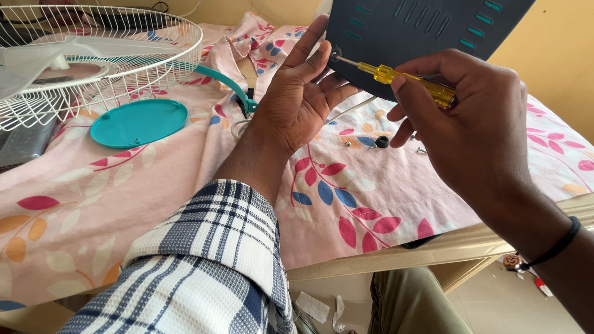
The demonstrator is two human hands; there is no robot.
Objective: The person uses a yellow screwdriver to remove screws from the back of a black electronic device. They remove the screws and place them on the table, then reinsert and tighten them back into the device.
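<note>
My right hand (461, 124) grips a yellow-handled screwdriver (408, 81); its metal tip sits at a screw hole near the lower left corner of a dark blue-grey plastic panel (427, 31) with teal slots. My left hand (300, 93) is raised with its fingers against that corner of the panel, steadying it. The panel is held up above a bed covered with a pink floral sheet (346, 198).
A white wire fan guard (93, 62) with pale blades lies at the upper left. Beside it sit a teal round cap (139, 122) and a teal curved piece (229, 83). Small screws and a black part (382, 141) rest on the sheet below the panel.
</note>
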